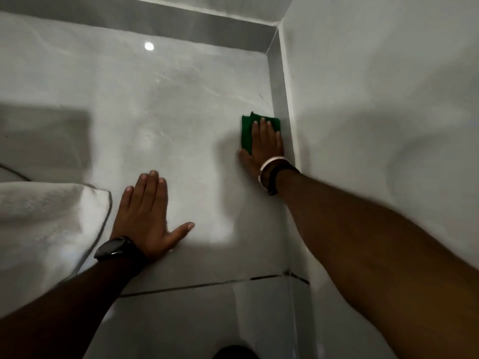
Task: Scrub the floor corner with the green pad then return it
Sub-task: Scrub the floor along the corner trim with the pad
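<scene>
Under the flattened right hand [264, 143], a green pad [247, 130] is being pressed against the floor tile [181, 104] beside the skirting [281, 104]; the left hand [147, 213] is lying open-palmed nearby.

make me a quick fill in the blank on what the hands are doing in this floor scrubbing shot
1. The right hand presses flat on a pad whose colour is ____.
2. The pad lies on the floor right beside the ____ along the wall.
3. The left hand lies flat on the floor with its fingers spread and holds ____.
4. On the left wrist sits a black ____.

Missing words: green; skirting tile; nothing; watch
</scene>
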